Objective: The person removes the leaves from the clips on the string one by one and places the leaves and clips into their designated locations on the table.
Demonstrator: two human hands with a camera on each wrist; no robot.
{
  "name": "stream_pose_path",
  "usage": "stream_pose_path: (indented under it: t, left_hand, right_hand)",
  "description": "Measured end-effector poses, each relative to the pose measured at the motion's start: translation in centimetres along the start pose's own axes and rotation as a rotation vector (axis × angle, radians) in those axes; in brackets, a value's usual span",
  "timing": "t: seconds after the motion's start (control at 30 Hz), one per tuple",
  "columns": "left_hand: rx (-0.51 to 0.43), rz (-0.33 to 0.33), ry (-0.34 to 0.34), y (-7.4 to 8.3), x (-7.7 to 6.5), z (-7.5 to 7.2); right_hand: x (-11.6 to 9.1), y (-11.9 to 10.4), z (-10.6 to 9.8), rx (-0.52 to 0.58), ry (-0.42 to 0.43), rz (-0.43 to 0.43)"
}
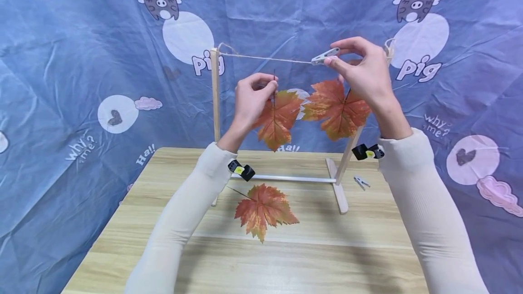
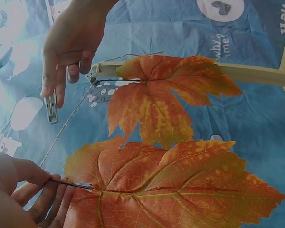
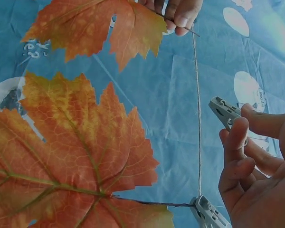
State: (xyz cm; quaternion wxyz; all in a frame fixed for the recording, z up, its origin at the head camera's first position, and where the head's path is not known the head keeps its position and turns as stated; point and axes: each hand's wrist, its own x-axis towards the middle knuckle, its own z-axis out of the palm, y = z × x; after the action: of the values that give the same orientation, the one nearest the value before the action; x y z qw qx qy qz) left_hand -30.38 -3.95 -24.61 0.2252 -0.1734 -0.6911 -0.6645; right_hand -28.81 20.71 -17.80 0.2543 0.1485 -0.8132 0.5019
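My left hand point(image 1: 254, 99) pinches the dark stem of an orange-red maple leaf point(image 1: 279, 119), which hangs down below the fingers, a little under the string point(image 1: 269, 58). Between thumb and fingertips of my right hand point(image 1: 363, 67) is a grey clothespin point(image 1: 325, 55), close to the string; the right wrist view shows this clothespin point(image 3: 224, 111) apart from it. Another maple leaf point(image 1: 337, 110) hangs by its stem from the string, held by a second clothespin point(image 3: 209, 212) near the right post. On the table lies a third maple leaf point(image 1: 265, 210).
A wooden stand with a left post point(image 1: 215, 94), a right post point(image 1: 349, 155) and a white crossbar point(image 1: 286, 178) carries the string. One more clothespin point(image 1: 362, 182) lies on the wooden table point(image 1: 327, 253), right of the stand's foot. Behind hangs a blue printed cloth point(image 1: 261, 8).
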Motion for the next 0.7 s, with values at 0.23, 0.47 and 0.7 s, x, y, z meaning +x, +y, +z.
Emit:
stream_pose_path:
  t: [0.23, 0.47, 0.7]
  left_hand:
    - [-0.006, -0.010, -0.008, -0.4, -0.6, -0.7]
    - [-0.032, -0.020, 0.001, -0.6, -0.8, -1.4]
    - [-0.019, -0.038, 0.003, -0.9, -1.4, -2.2]
  right_hand:
    - [-0.6, 0.7, -0.5, 0.022, -0.006, 0.007]
    - [-1.3, 1.2, -0.8, 0.048, 0.002, -0.009]
    - [-2.2, 1.8, -1.2, 0.053, -0.027, -0.023]
